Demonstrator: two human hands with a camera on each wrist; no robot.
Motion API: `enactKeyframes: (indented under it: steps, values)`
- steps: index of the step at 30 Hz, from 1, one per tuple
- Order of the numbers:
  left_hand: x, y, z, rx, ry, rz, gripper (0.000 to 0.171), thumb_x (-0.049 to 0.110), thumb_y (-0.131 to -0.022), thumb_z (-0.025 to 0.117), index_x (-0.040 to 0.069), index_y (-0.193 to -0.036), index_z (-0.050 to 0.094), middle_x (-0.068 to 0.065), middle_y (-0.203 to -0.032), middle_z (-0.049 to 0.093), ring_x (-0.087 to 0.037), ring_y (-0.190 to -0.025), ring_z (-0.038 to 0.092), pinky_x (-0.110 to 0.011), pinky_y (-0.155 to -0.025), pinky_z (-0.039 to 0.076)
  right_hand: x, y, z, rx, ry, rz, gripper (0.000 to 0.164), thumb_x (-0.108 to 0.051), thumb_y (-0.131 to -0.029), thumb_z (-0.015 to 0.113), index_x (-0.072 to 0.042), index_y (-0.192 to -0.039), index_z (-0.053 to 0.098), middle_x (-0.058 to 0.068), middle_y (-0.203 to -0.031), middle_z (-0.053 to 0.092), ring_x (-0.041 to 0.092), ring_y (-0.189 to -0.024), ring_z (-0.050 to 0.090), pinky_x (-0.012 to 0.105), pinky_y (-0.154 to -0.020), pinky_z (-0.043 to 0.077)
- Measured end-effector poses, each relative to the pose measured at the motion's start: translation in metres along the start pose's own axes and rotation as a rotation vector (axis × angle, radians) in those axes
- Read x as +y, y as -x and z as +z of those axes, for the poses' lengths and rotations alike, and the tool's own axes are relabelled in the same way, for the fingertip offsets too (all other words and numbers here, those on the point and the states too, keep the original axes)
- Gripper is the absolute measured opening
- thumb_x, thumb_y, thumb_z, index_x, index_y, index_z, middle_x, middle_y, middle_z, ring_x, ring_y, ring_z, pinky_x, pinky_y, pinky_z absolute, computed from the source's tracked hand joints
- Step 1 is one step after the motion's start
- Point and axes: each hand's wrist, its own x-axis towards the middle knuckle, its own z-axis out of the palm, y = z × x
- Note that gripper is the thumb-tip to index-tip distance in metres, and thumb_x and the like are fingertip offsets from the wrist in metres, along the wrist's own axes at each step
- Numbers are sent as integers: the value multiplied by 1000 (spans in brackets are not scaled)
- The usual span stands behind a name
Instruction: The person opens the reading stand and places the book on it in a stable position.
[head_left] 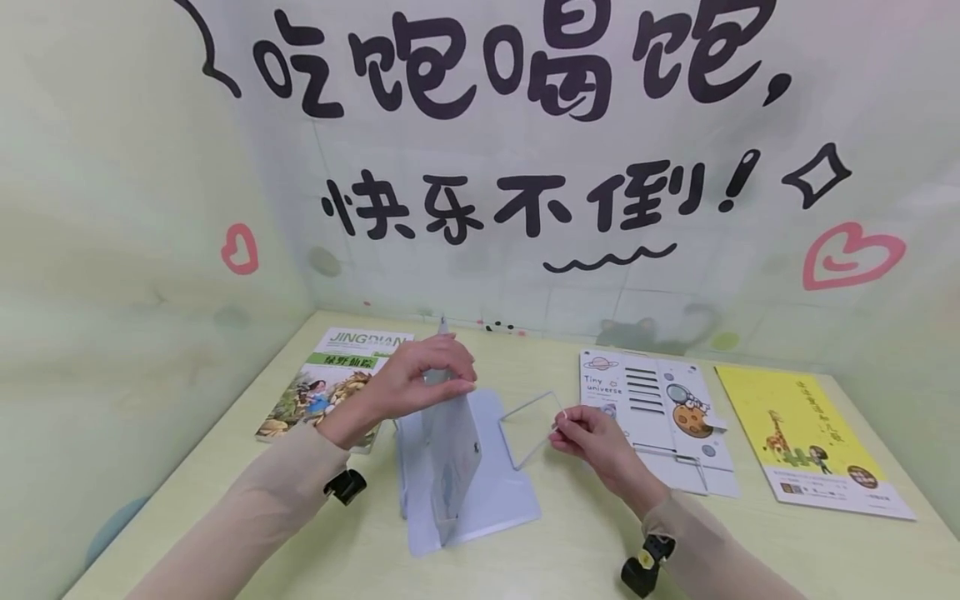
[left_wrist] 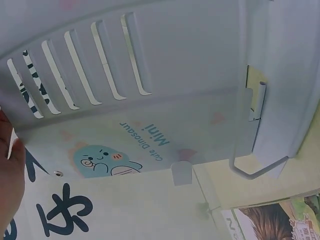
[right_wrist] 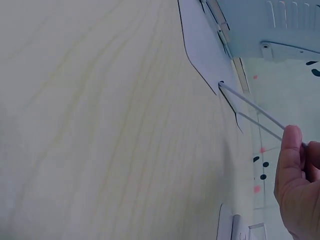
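A pale blue metal book stand (head_left: 486, 496) is half unfolded on the table, its slotted panel (left_wrist: 190, 55) raised steeply over a flat base plate. A cartoon dinosaur (left_wrist: 100, 161) and "Cute Dinosaur Mini" lettering decorate it. My left hand (head_left: 423, 375) grips the raised panel by its upper edge, thumb on the near side. On the right, my right hand (head_left: 592, 437) pinches the far side of a thin wire bracket (head_left: 508, 444) between thumb and fingers. The right wrist view shows the bracket's two rods (right_wrist: 252, 104) running from the plate's edge to my fingertips.
Left of the stand lies a storybook (head_left: 330, 375), partly behind my left arm. A second, white folded book stand (head_left: 652, 392) with space drawings lies to the right, beside a yellow booklet (head_left: 795, 425). A printed cloth wall (head_left: 480, 283) closes off the back.
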Motion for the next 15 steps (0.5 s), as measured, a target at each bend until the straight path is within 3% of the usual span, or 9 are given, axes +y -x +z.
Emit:
enactKeyframes:
  steps: [6, 9, 12, 15]
  values:
    - [-9, -7, 4, -10, 63, 5, 5, 11, -86, 67, 9, -81, 69, -2, -86, 68, -16, -97, 61, -41, -109, 33, 1, 9, 4, 81, 35, -62, 14, 0, -94, 51, 10, -102, 51, 7, -87, 61, 9, -76, 63, 23, -74, 55]
    - [-13, -10, 7, -15, 104, 47, 5, 8, -86, 68, 9, -81, 69, -3, -85, 68, -17, -96, 61, -38, -104, 39, 1, 13, 9, 99, 44, -108, 12, 3, -92, 52, 12, -101, 53, 8, -85, 61, 8, -74, 63, 23, -72, 55]
    - [-15, -13, 8, -21, 122, 72, 5, 5, -84, 68, 9, -81, 69, -4, -83, 68, -18, -95, 62, -36, -100, 42, 0, 14, 12, 52, 69, -156, 14, 5, -91, 54, 14, -102, 53, 12, -88, 62, 8, -75, 63, 23, -73, 55]
    - [-14, -13, 8, -23, 107, 62, 9, 2, -82, 69, 10, -80, 68, -5, -82, 67, -19, -93, 62, -38, -103, 40, 0, 12, 12, -62, 126, -192, 16, 5, -90, 55, 15, -102, 52, 22, -93, 62, 8, -78, 63, 24, -74, 55]
